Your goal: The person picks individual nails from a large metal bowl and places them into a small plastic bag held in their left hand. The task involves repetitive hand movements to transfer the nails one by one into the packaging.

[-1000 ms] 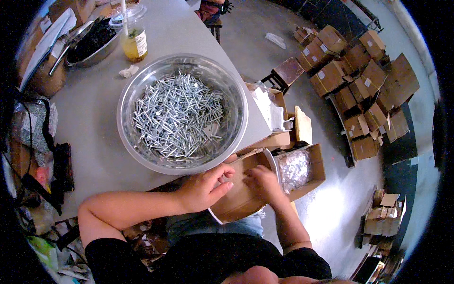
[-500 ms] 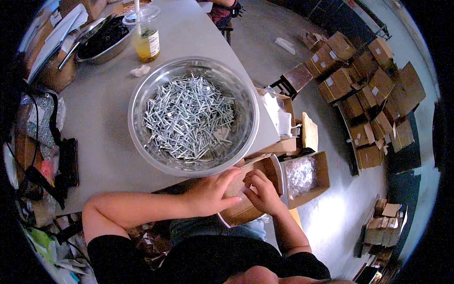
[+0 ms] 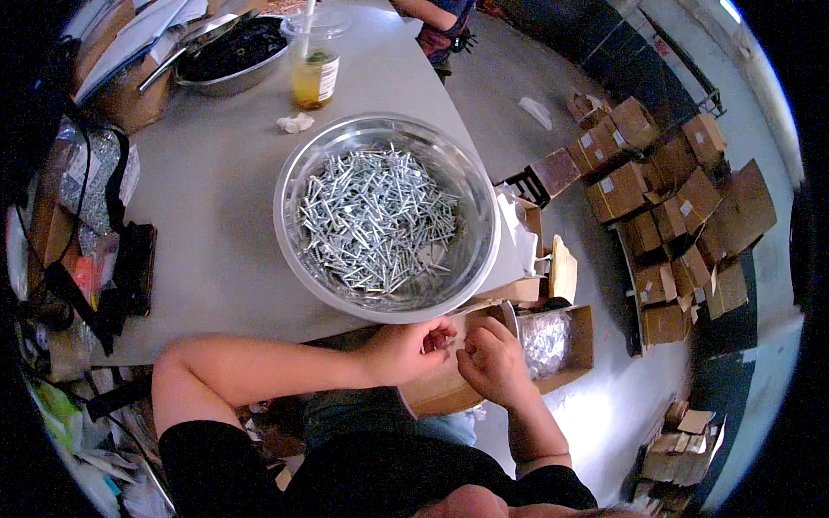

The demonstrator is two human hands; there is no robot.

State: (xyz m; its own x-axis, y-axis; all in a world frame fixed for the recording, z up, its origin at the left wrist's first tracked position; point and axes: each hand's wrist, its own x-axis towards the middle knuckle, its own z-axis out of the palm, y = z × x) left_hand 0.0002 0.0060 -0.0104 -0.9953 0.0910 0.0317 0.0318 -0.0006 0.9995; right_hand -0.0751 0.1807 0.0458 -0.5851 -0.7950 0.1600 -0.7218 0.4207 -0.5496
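Note:
A large shiny metal bowl (image 3: pixel 302 281) stands at the table's edge, heaped with loose silvery nails or screws (image 3: pixel 380 220). Just below its near rim, my left hand (image 3: pixel 410 352) has its fingers curled in toward the palm. Close on its right, my right hand (image 3: pixel 494 363) is closed in a fist, knuckles up. Anything inside either hand is too small or hidden to make out. Both are held over an open cardboard box (image 3: pixel 445 393), whose inside is partly covered by them.
A plastic cup (image 3: pixel 315 79) with yellow drink, a crumpled tissue (image 3: pixel 296 123) and a dark-filled basin (image 3: pixel 233 78) stand beyond the bowl. At right, another box (image 3: pixel 570 350) holds clear plastic bags. Stacked cartons (image 3: pixel 665 216) fill the far right. A person's arm (image 3: pixel 427 13) shows at the top.
My left hand's fingers, spread before, have curled in. My right hand has gone from a loose pinch to a fist. The view has shifted, so the bowl appears farther right.

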